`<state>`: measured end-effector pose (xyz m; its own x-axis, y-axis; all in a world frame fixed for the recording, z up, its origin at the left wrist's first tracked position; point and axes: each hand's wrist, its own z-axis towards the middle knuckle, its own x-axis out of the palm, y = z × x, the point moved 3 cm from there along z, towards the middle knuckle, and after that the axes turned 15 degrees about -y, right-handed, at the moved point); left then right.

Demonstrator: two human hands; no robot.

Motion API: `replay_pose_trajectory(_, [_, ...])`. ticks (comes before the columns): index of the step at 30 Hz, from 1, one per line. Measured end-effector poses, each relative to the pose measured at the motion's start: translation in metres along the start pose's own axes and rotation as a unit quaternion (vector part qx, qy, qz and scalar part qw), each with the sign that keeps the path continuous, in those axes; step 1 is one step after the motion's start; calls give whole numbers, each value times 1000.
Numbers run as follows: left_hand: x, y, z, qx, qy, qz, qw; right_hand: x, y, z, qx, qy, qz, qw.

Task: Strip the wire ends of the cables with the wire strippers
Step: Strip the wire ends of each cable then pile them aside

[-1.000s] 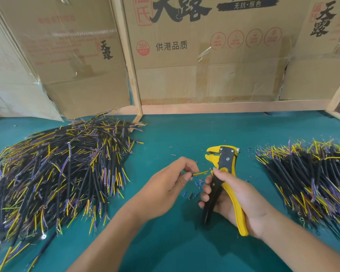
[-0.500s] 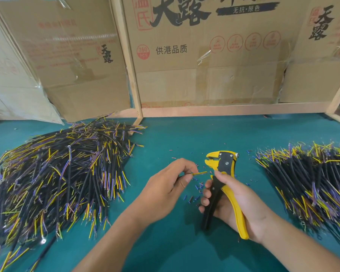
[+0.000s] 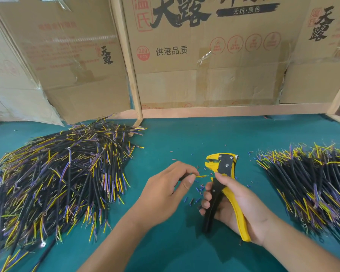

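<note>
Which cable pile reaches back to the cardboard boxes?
The left pile: its far tips lie at the foot of the cardboard boxes and the wooden post. The right pile stops short, with bare green mat behind it.

Wire strippers (image 3: 223,169) in right hand (image 3: 236,209) tilted slightly left; yellow wire tip (image 3: 202,176) now below head.
</note>
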<state>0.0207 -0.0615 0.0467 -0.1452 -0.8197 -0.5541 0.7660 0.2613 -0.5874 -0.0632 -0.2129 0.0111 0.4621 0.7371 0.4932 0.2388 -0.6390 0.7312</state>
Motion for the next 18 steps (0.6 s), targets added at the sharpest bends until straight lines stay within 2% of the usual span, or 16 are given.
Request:
replay_pose_trajectory(4, [0, -1, 0, 11, 1, -7, 1000, 0, -1, 3, -2, -4, 1, 1000])
replay_pose_trajectory(8, [0, -1, -1, -4, 17, -46, 999, -7, -4, 8, -3, 28, -6, 1000])
replay_pose_trajectory(13, [1, -1, -1, -19, 31, -58, 998, -7, -6, 14, 3, 18, -13, 1000])
replay_pose_trajectory(18, [3, -5, -2, -54, 52, -120, 990, -6, -5, 7, 10, 29, -10, 999])
